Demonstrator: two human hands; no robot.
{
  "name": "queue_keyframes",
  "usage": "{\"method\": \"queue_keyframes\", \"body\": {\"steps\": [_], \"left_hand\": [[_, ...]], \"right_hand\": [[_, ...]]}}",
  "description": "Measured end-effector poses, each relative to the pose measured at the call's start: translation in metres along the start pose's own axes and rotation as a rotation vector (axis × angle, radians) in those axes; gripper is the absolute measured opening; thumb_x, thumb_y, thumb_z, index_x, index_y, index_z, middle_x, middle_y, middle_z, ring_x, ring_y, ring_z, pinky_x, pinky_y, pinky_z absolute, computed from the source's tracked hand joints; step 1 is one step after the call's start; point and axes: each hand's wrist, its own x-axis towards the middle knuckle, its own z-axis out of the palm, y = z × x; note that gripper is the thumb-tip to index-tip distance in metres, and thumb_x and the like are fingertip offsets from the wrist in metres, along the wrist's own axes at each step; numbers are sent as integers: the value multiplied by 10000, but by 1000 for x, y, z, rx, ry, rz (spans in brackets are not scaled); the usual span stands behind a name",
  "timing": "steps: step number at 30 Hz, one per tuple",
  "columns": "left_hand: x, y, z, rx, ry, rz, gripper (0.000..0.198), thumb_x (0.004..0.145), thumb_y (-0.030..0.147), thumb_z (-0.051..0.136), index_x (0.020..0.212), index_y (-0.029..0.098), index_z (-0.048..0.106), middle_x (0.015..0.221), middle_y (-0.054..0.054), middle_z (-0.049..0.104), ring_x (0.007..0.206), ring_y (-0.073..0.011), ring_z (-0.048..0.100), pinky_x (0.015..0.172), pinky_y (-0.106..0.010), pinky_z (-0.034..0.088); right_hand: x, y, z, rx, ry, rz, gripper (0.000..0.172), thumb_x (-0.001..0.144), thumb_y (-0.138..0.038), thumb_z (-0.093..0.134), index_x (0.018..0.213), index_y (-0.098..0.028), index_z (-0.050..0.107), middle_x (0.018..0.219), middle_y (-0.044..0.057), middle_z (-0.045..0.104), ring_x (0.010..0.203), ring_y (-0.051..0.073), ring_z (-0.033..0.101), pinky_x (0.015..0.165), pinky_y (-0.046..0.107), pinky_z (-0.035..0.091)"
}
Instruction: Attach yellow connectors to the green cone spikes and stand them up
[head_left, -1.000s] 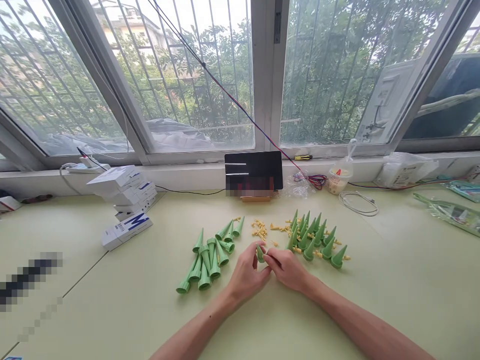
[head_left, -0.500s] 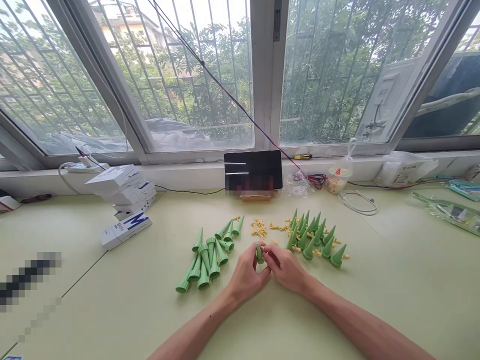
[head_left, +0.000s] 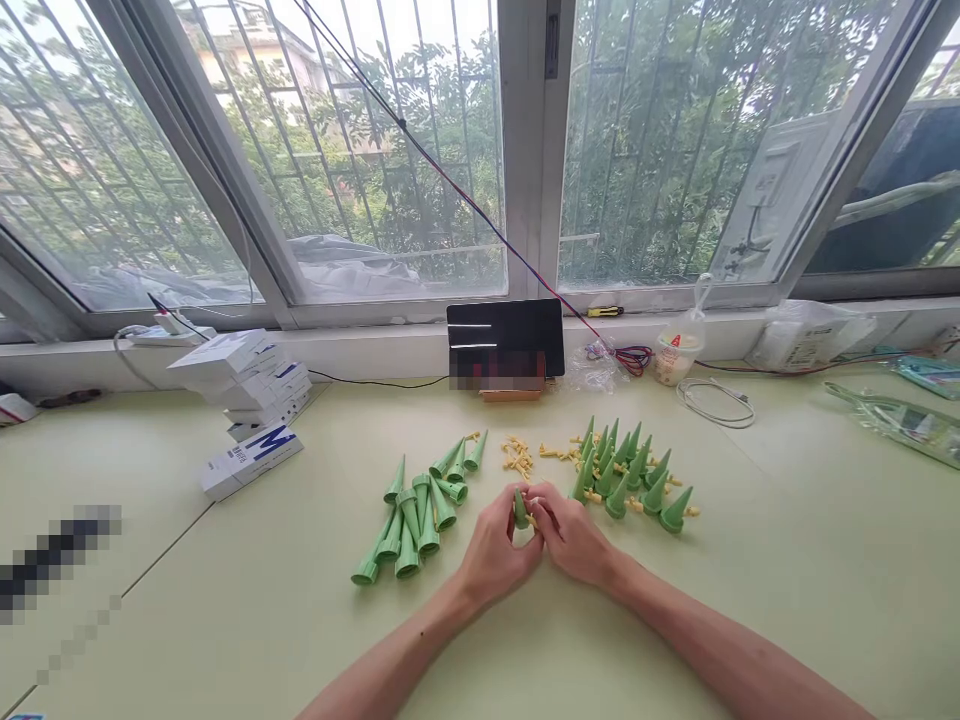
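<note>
Cone (head_left: 520, 508), green, tip up, is sitting between your two hands, mid-bench (head_left: 480, 650), well in from the far edge. Your left hand (head_left: 489, 548) is holding it, fingers pinching around its body. Your right hand (head_left: 574, 535) is resting just beside, fingers pinching a small yellow piece (head_left: 532, 521) right at the cone's side; can't tell whether it's seated in there. Toward the bench's left side, loose cones (head_left: 409, 520) are lying in an overlapping heap near your left hand. Toward the right side, standing cones (head_left: 655, 495) are crowding together, tips up, with yellow bits (head_left: 692, 513) poking out near their bases. Between both groups, nearer the far edge, a scatter of yellow pieces (head_left: 517, 457) is lying loose. Along that far edge, a black tablet (head_left: 506, 335) is standing about midway, white boxes (head_left: 232, 360) are sitting stacked leftward, and a cup (head_left: 676, 358) is standing rightward.
</note>
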Motion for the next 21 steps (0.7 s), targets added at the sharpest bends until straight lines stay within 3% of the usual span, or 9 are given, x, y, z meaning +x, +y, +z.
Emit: {"method": "queue_keyframes", "body": {"steps": [10, 21], "left_hand": [[-1, -3, 0, 2, -29, 0, 378, 722, 124, 558, 1090, 199, 525, 769, 34, 538, 584, -88, 402, 532, -207, 346], [-2, -4, 1, -6, -23, -17, 346, 740, 150, 562, 1080, 197, 526, 767, 30, 547, 578, -87, 407, 522, -210, 342]], "right_hand": [[-1, -1, 0, -24, -6, 7, 164, 1017, -221, 324, 1042, -217, 486, 730, -11, 561, 577, 127, 464, 593, 239, 403], [-1, -3, 1, 24, 3, 26, 155, 1015, -216, 319, 1020, -221, 474, 743, -16, 569, 573, 122, 469, 593, 236, 396]]}}
